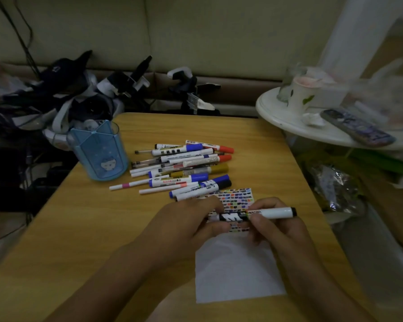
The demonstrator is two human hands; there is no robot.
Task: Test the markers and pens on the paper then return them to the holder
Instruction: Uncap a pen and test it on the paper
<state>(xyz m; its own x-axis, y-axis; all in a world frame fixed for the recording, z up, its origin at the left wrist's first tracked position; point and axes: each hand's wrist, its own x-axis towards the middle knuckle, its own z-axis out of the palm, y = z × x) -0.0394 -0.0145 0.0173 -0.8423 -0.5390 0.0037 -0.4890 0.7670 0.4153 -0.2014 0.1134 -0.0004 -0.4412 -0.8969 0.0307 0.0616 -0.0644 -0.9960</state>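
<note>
Marker (256, 214) held level over paper (237, 270), above swatch rows. Left hand (191, 219) pinches dark printed cap end; right hand (275, 226) curls round white barrel. Likely step: uncapping, though capping equally possible. Pull straight along barrel axis, no twisting sideways, keep tip off fingers. Test stroke belongs in bare white area below swatches. Remaining markers and pens (184, 168) lie piled beside blue holder (98, 154), well apart from hands.

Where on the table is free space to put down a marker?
Bare wood lies left of the paper, below the holder, and along the far edge behind the pen pile. It is crowded between holder and paper, where both hands work.
</note>
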